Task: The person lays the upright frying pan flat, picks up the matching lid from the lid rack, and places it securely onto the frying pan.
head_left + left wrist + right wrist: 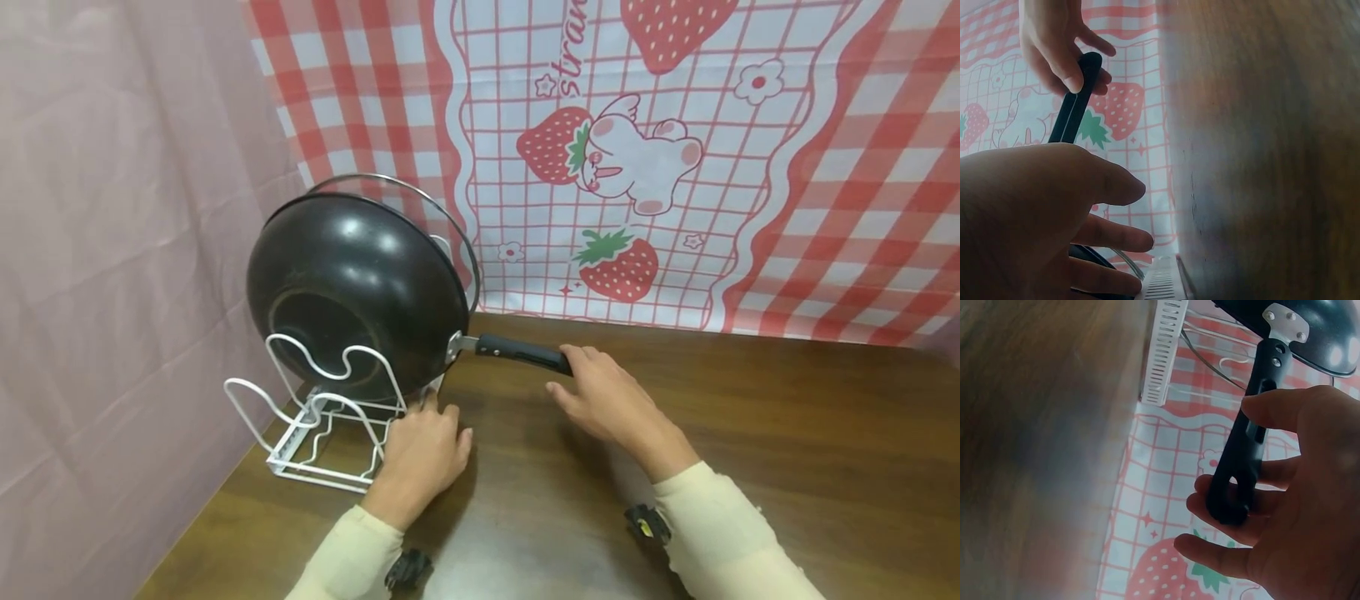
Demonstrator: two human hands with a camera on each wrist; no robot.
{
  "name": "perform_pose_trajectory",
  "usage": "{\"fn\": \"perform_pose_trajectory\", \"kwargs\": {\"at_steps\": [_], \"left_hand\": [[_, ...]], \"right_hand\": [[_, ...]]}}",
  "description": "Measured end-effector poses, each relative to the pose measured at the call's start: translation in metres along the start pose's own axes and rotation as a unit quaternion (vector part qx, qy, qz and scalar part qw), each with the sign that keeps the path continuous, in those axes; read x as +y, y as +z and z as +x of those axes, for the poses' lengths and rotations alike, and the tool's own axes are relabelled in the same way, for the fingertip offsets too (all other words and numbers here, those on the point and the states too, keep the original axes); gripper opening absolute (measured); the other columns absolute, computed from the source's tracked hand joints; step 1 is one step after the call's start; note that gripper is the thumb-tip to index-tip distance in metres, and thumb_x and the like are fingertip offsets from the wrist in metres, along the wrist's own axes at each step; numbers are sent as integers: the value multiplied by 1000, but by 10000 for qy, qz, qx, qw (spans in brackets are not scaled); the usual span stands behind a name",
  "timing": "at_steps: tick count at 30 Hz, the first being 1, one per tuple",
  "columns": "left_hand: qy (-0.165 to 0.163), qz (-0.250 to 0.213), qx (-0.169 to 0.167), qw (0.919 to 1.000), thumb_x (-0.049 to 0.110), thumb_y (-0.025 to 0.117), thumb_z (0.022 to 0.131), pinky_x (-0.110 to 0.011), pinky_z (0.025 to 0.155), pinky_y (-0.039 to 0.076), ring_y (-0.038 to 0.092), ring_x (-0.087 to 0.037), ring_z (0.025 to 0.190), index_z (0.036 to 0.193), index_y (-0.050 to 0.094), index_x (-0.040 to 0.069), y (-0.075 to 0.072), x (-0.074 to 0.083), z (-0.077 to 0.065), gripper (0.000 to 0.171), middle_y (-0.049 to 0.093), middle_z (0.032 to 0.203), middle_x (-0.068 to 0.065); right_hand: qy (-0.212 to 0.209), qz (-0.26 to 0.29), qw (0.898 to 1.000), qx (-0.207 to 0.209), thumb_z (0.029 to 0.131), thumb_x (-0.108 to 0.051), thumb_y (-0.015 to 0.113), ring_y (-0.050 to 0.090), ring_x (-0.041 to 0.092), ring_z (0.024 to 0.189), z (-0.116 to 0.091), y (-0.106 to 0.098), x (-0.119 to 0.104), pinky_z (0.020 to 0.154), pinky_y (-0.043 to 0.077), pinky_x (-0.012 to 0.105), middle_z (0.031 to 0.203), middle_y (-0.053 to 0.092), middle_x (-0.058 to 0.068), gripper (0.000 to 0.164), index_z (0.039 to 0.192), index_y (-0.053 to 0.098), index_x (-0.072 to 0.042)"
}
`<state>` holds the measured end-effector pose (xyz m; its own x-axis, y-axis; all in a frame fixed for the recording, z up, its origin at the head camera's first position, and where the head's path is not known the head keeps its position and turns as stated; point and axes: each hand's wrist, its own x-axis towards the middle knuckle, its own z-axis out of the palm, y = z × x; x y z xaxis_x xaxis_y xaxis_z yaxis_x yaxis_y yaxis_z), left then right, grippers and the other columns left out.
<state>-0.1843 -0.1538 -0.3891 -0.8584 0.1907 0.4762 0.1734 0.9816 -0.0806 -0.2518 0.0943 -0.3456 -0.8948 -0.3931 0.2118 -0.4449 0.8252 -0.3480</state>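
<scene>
A black wok (352, 283) stands on edge in a white wire pot rack (352, 354), its underside facing me. Its black handle (521, 352) sticks out to the right. My right hand (611, 400) holds the handle near its end; in the right wrist view the thumb lies across one side and fingers sit behind it. My left hand (423, 454) is low at the rack's right side, its fingertips at the slotted white base rail (1161, 281). In the left wrist view its fingers are fairly straight. Behind the wok shows the thin metal rim of a lid (431, 200).
The rack stands on a brown wooden table (787, 417), at its left, near a pale pink curtain (135, 250). A red-and-white checked cloth with strawberries (618, 267) hangs along the back. Several front wire loops (300, 408) of the rack hold nothing.
</scene>
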Motion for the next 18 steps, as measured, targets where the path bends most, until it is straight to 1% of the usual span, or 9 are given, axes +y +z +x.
{"fn": "perform_pose_trajectory", "kwargs": {"at_steps": [6, 12, 18], "left_hand": [[17, -6, 96, 10000, 37, 74, 84, -46, 50, 49, 64, -35, 70, 82, 66, 6, 2, -2, -3, 32, 67, 92, -19], [67, 9, 238, 9997, 36, 74, 84, -47, 46, 47, 63, -35, 64, 80, 66, 7, 1, -3, -3, 31, 65, 86, -18], [89, -15, 278, 9996, 36, 75, 83, -47, 46, 48, 63, -36, 65, 80, 66, 6, 2, -1, -1, 31, 65, 87, -18]], "right_hand": [[-81, -92, 9998, 164, 97, -34, 64, 54, 40, 122, 5, 6, -1, 101, 43, 57, 133, 57, 24, 60, 140, 48, 3], [-239, -79, 9988, 425, 96, -31, 65, 60, 36, 111, 8, 9, -2, 93, 48, 55, 120, 63, 19, 50, 133, 54, 1], [-480, -177, 9962, 709, 95, -29, 67, 62, 36, 110, 11, 9, -1, 91, 49, 55, 120, 66, 17, 48, 132, 57, -1]]}}
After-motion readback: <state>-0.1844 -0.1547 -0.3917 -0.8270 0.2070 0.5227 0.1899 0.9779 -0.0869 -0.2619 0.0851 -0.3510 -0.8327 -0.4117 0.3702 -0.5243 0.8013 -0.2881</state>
